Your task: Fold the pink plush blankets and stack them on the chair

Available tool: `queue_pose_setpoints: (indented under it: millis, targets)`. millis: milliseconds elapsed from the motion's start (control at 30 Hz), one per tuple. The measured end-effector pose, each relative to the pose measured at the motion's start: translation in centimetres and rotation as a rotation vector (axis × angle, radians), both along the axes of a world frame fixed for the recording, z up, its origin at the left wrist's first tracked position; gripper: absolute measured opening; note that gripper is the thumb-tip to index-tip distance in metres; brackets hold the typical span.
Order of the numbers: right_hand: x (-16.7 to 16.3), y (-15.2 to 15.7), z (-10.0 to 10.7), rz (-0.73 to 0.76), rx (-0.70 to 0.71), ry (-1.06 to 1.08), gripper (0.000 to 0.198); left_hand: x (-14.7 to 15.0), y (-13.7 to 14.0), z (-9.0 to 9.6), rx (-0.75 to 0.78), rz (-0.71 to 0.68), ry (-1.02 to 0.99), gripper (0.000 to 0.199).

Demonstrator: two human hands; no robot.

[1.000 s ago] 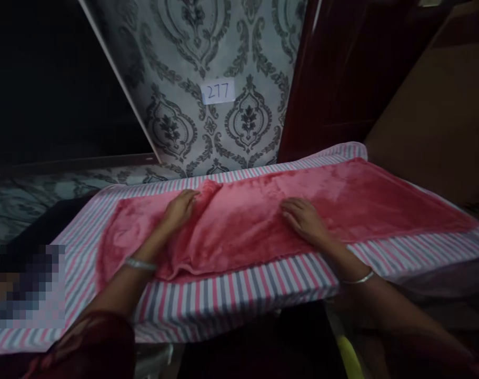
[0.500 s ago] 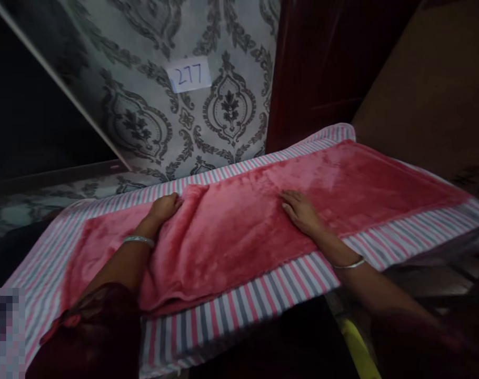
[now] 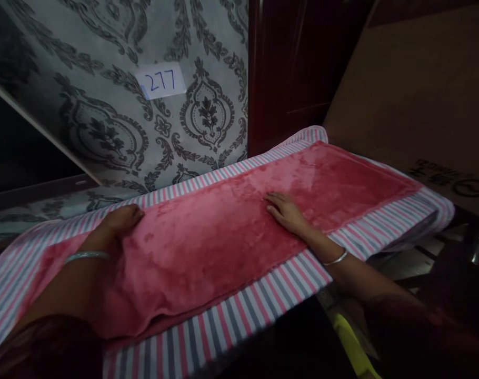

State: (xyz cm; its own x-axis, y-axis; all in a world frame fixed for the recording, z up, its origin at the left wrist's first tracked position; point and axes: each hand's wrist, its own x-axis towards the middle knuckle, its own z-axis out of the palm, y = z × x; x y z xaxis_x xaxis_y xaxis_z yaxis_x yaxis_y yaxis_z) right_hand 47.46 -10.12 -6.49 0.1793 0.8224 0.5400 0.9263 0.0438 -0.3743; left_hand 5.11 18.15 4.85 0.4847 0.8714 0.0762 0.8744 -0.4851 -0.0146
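Observation:
A pink plush blanket (image 3: 208, 237) lies lengthwise over a striped cloth (image 3: 239, 316) in pink, grey and white. My left hand (image 3: 123, 218), with a bangle at the wrist, has its fingers curled on the blanket near its far left edge, and they appear to grip the fabric. Beneath that arm the blanket bunches into soft folds, with a wavy near edge. My right hand (image 3: 287, 211) rests flat on the middle of the blanket, fingers stretched out, and holds nothing. Toward the right end the blanket lies smooth.
Behind the striped surface stands a patterned wall with a paper label (image 3: 161, 80) reading 277. A dark red panel (image 3: 287, 68) and a large cardboard box (image 3: 417, 89) stand at the back right. Below the near edge is a yellow strip (image 3: 352, 345).
My left hand has moved left along the blanket, and the upright ridge beside it has flattened out. My right hand stays flat on the blanket. The view has shifted somewhat to the right.

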Motion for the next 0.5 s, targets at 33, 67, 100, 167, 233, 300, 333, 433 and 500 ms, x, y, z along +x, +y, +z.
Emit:
queue_pose_setpoints:
  millis: [33,67,100,167,233,300,333,433,500]
  targets:
    - [0.4,0.5,0.5,0.011,-0.001,0.002,0.042,0.9,-0.1,0.3,-0.015,-0.015,0.019,0.028]
    - [0.9,1.3,1.1,0.017,-0.006,0.001,0.041,2.0,-0.3,0.4,-0.029,-0.039,0.032,0.034]
    - [1.4,2.2,1.7,0.016,-0.016,-0.004,0.040,3.4,-0.5,0.5,-0.040,-0.066,0.041,0.039]
    - [2.6,4.4,3.0,-0.002,-0.066,-0.029,0.037,6.4,-1.1,0.2,-0.055,-0.121,0.058,0.045]
    - [3.8,6.9,3.8,-0.024,-0.145,-0.061,0.037,9.3,-1.9,-0.7,-0.047,-0.162,0.096,0.049]
    - [4.9,9.2,4.1,-0.048,-0.216,-0.090,0.041,11.3,-2.5,-1.8,-0.027,-0.153,0.116,0.053]
    - [5.5,10.3,4.1,-0.052,-0.235,-0.103,0.044,12.0,-2.8,-2.3,-0.006,-0.139,0.120,0.054]
    - [7.0,12.9,3.6,-0.020,-0.285,-0.139,0.046,12.5,-3.3,-3.7,0.096,-0.117,0.111,0.054]
    - [7.5,14.2,3.3,0.005,-0.302,-0.147,0.044,12.3,-3.4,-4.1,0.143,-0.120,0.094,0.051]
